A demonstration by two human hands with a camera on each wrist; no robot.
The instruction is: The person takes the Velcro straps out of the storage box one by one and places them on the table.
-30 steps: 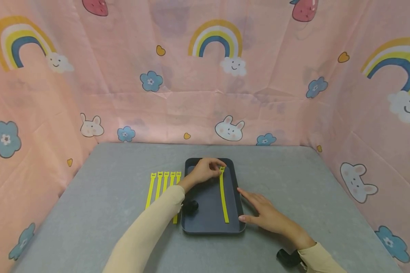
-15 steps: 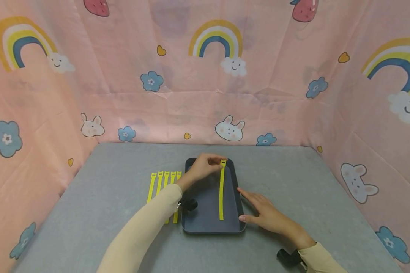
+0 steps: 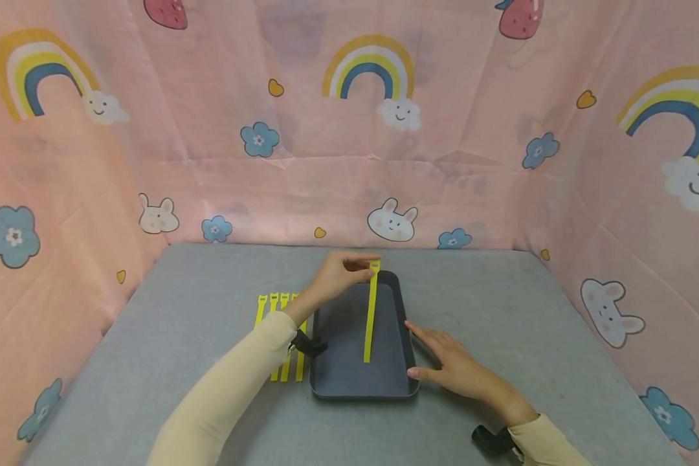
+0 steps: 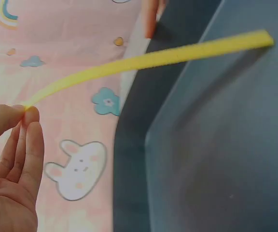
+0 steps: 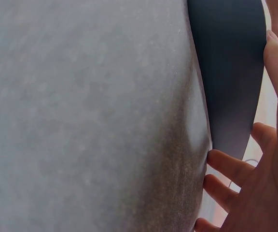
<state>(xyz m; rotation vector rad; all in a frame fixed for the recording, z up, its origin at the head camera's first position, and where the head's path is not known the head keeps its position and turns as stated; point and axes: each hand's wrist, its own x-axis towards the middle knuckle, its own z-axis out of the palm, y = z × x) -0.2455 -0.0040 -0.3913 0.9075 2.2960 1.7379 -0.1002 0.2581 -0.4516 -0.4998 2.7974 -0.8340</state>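
Note:
In the head view my left hand (image 3: 333, 278) is over the far end of a dark grey tray (image 3: 349, 378). Its thumb and fingertips pinch a yellow hook-and-loop cable tie (image 3: 371, 317) by the slotted head. The left wrist view shows this tie (image 4: 144, 60) stretching away from the pinch and bending a little, its free end over the tray floor (image 4: 235, 159). My right hand (image 3: 454, 364) rests at the tray's right side, fingers spread. Up close in the right wrist view, thumb and fingertips of the right hand (image 5: 247, 186) touch the tray's outer wall (image 5: 230, 72).
Several more yellow cable ties (image 3: 285, 369) lie side by side left of the tray, partly hidden under my left forearm. The grey table (image 3: 477, 291) ends at a pink patterned curtain (image 3: 326, 194) on the back and both sides.
My left hand has lifted the cable tie up from the tray floor, moving it away from me and slightly left. The right hand and the tray stay in place.

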